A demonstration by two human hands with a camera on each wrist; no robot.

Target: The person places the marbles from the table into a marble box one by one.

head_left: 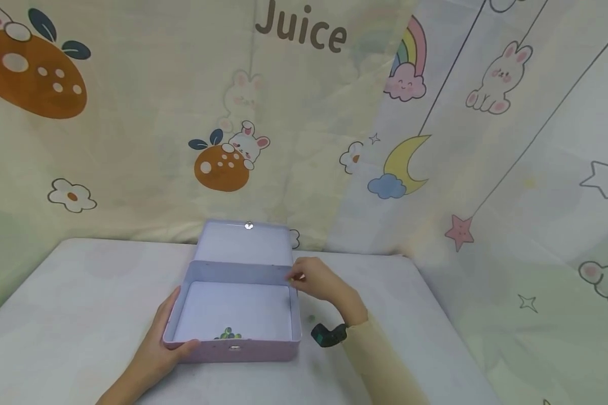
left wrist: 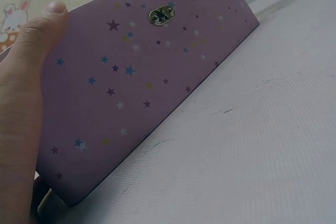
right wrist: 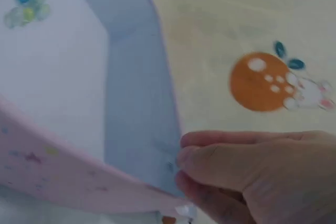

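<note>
The table (head_left: 81,315) held an open purple box (head_left: 233,312). The left hand (head_left: 154,343) curled around its near left corner. The right hand's (head_left: 319,281) fingers pinched something tiny just past the box's far right edge. Keeping the box steady would help.

Open tin box (head_left: 233,315): lilac outside, its front wall sprinkled with small blue, purple and yellow stars around a silver clasp (left wrist: 162,16); pale lavender-white inside. Beads (head_left: 227,334) inside the box, against its front wall: green and blue. Table (head_left: 81,315) under the box: plain white. Curtain (head_left: 132,112) behind the box: cream, printed with orange fruits bearing dark blue leaves, white rabbits, white flowers and the brown word "Juice". To the box's right, the curtain turns pale blue-white with a rainbow, yellow moon, pink star and black lines.
</note>
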